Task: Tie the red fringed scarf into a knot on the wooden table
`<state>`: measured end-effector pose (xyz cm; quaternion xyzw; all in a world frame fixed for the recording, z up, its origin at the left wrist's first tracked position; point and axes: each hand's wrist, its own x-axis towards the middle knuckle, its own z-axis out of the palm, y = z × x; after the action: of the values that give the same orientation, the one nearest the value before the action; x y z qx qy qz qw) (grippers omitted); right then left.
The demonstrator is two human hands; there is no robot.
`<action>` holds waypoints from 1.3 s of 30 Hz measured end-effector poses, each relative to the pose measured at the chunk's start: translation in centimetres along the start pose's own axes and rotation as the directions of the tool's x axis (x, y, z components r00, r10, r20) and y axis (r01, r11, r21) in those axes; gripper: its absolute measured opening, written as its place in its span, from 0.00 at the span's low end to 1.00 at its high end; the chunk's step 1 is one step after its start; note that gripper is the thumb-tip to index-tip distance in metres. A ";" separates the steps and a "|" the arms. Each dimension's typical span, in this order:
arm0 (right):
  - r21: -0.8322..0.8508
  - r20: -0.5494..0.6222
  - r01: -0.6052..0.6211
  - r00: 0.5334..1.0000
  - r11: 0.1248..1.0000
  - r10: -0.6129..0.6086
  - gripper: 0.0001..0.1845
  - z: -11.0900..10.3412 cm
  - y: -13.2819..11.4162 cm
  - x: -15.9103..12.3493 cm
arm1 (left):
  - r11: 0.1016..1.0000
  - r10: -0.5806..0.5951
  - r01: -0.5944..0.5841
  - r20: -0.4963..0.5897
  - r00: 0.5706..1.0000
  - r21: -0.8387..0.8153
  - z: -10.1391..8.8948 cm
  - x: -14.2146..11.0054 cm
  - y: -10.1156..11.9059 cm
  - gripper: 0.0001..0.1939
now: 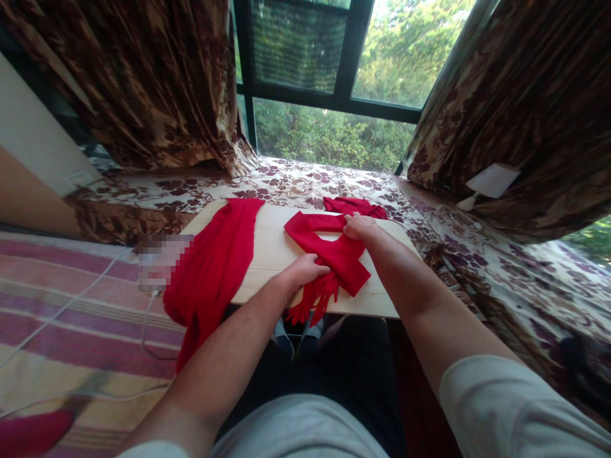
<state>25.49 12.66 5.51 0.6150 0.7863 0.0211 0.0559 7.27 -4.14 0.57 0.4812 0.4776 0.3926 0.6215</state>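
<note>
A red scarf (315, 245) with a fringed end lies in a folded loop on a light wooden table (272, 254). Its fringe hangs over the near edge. My left hand (308, 268) is closed on the scarf just above the fringe. At the loop's far right side, my right hand (359, 226) has its fingers closed around the scarf band. The bare tabletop shows through the loop between my hands. A larger red cloth (214, 254) drapes over the table's left side and hangs down at the front.
Another red cloth (356, 207) lies bunched at the table's far edge. Beyond it is a ledge with a flowered cover (305, 181) below the window. A small white lamp (491, 181) stands at the right. White cables cross the striped bedspread (71, 305) at the left.
</note>
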 end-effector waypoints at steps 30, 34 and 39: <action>0.536 -0.182 -0.319 0.861 0.782 0.476 0.18 4.5 1.5 -4.4 | 0.998 -0.019 0.019 -0.012 1.000 0.058 0.0 -0.6 0.4 0.05; 0.513 -0.141 -0.359 0.861 0.779 0.489 0.20 4.4 1.8 -4.9 | 0.994 0.001 0.002 -0.027 1.000 0.107 -0.1 -0.4 0.3 0.06; 0.566 -0.034 -0.457 0.819 0.687 0.573 0.32 3.5 2.3 -4.5 | 0.992 0.012 -0.008 -0.031 0.999 0.127 -0.1 -0.2 0.0 0.07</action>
<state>29.12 8.77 2.55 0.7961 0.5556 -0.1191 -0.2079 7.09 -4.27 0.63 0.5157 0.5090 0.3720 0.5801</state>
